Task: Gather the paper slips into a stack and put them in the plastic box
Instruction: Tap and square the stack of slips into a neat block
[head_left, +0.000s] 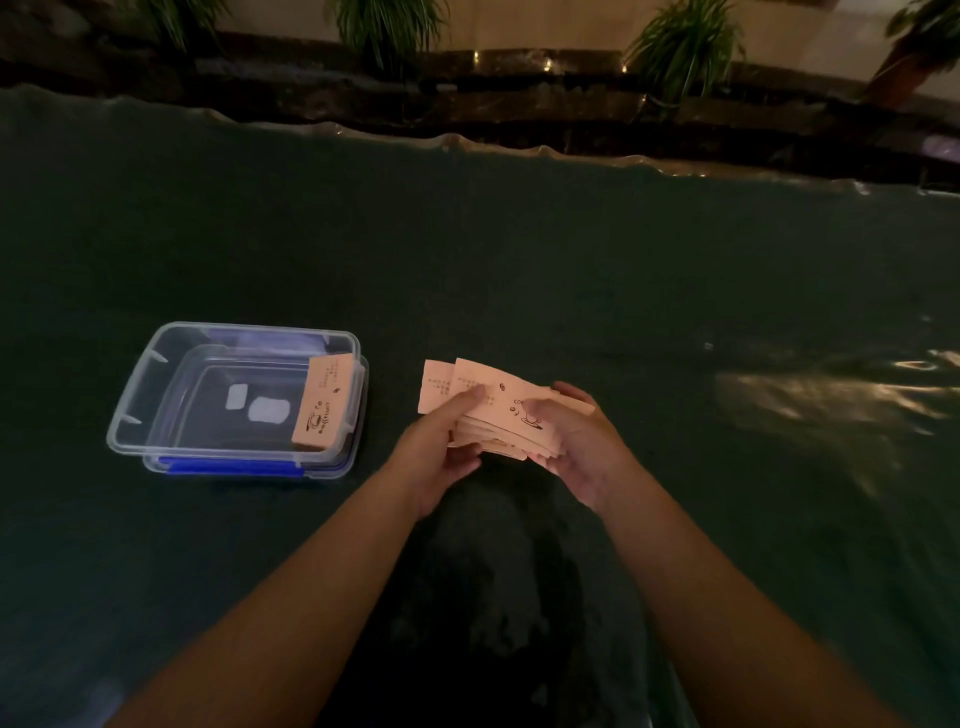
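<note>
A loose stack of pale orange paper slips (501, 402) with a printed coffee-cup drawing is held above the dark green table (571, 270). My left hand (441, 452) grips its left side, thumb on top. My right hand (576, 441) grips its right side. The slips are fanned and uneven, with two corners sticking out at the upper left. To the left stands a clear plastic box (156, 405) without a lid on top. One slip (322, 402) leans against the box's right inner wall.
The box sits on its blue-clipped lid (228, 466). Wrinkled clear plastic sheeting covers the table, glinting at the right (831, 395). Beyond the far table edge run a dark stone ledge and green potted plants (685, 47).
</note>
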